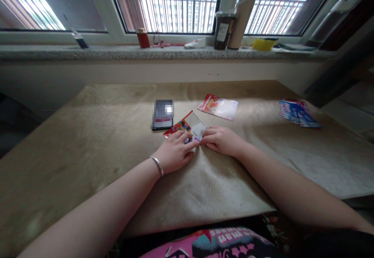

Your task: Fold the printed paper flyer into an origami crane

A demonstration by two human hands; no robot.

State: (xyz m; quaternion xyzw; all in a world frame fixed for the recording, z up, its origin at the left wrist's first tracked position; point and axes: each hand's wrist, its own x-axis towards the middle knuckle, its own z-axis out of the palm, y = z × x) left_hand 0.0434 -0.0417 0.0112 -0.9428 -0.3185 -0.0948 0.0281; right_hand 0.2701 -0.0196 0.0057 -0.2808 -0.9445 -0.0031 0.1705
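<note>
Left hand [175,152] and right hand [222,140], equally close, pinch with bunched fingers the near edge of the leaflet [189,123], which stretches away far-left.

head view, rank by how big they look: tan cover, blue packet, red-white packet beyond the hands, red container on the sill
1. tan cover
2. red-white packet and blue packet: look about alike, not ranked
3. red container: smallest, though farthest from the camera
</note>
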